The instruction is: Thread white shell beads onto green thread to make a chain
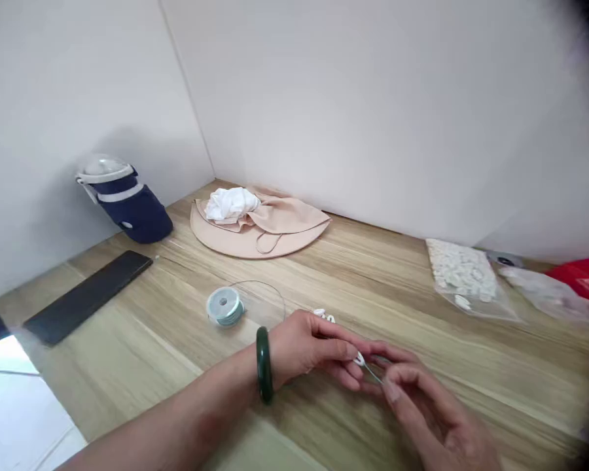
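My left hand [319, 350], with a dark green bangle [264, 365] at its wrist, pinches a small white bead-like piece [359, 359] between thumb and fingers. A thin pale cord [372, 373] runs from that piece to my right hand [422, 399], whose thumb and forefinger are closed on it. The fingers of both hands touch or overlap around the cord. Just behind my left hand lie a few more small white pieces [322, 314], partly hidden by it. A spool of pale blue cord [224, 306] rests left of them, a loop of its line curving toward my left hand.
At the back right is a clear bag of white pieces [462, 269], beside a red bag [582, 278]. A peach sun hat [289, 219] bearing a white crumpled cloth [232, 203] lies by the wall. A blue bottle [132, 209] and a black flat slab [88, 296] are at left.
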The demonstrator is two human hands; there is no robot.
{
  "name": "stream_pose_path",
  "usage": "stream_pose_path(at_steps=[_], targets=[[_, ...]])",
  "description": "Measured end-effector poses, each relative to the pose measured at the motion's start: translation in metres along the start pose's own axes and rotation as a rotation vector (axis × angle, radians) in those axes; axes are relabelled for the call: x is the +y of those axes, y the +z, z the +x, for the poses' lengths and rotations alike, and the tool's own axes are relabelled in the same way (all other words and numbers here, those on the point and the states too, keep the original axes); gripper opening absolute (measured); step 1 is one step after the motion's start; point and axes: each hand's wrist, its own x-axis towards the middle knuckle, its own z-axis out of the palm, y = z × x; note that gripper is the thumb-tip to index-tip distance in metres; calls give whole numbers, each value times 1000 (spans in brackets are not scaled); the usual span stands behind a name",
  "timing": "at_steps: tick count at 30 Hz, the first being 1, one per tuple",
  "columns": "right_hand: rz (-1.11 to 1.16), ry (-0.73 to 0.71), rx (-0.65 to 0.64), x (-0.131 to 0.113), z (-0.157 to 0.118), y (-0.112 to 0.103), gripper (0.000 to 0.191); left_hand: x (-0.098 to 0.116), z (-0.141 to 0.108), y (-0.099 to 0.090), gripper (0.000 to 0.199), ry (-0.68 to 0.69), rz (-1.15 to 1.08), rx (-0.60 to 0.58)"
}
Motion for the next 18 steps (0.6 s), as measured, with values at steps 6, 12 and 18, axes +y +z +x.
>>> stream_pose_path(at_steps=[6,12,18], targets=[[-26,-9,-32,-6,2,-3,14,-3,-4,0,25,-5,-1,-4],[-33,-21,-54,-7,2,-4,15,0,-5,3,23,-1,15,7],[-21,9,-55,-7,0,-3,15,0,-6,4,23,-8,25,10]])
